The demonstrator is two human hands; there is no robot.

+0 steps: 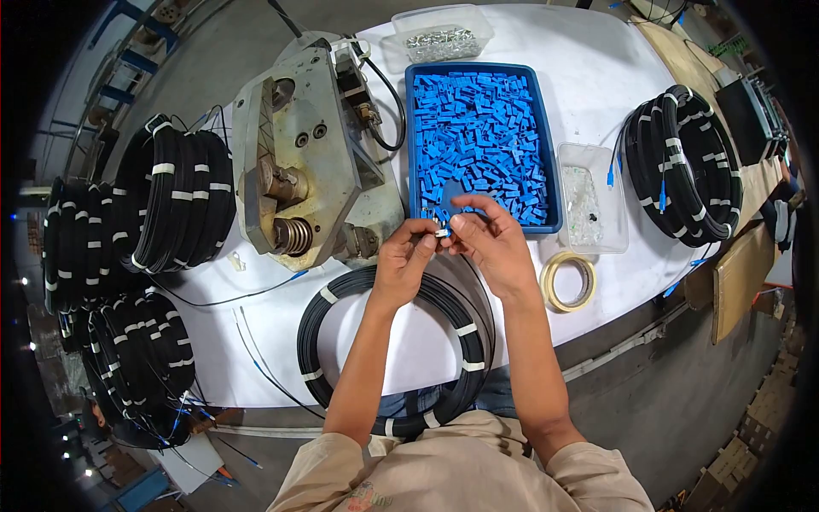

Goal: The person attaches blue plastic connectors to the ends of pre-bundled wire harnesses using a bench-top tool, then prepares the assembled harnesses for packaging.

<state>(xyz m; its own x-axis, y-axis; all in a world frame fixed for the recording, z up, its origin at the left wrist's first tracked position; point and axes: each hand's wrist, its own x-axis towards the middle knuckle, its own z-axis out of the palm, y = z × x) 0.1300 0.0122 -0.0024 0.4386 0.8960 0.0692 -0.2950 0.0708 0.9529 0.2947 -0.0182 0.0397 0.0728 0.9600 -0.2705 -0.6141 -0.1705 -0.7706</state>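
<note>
My left hand point(401, 266) and my right hand point(495, 249) meet over the near edge of a blue tray point(554, 218). Both are closed in a pinch on a small white-and-blue cable connector point(443, 232), partly hidden by the fingers. Many small blue plastic connector housings point(478, 128) fill the tray. Below my hands lies a coil of black cable point(314, 341), bound with white tape and overhanging the table's near edge. A thin black cable rises from the coil's right side toward my fingers.
A heavy metal press point(328, 183) stands left of the tray. More black cable coils point(183, 196) crowd the left side, and another coil point(721, 183) lies right. Around the tray are a masking tape roll point(568, 282), a clear tub point(593, 205) and a box of metal parts point(444, 43).
</note>
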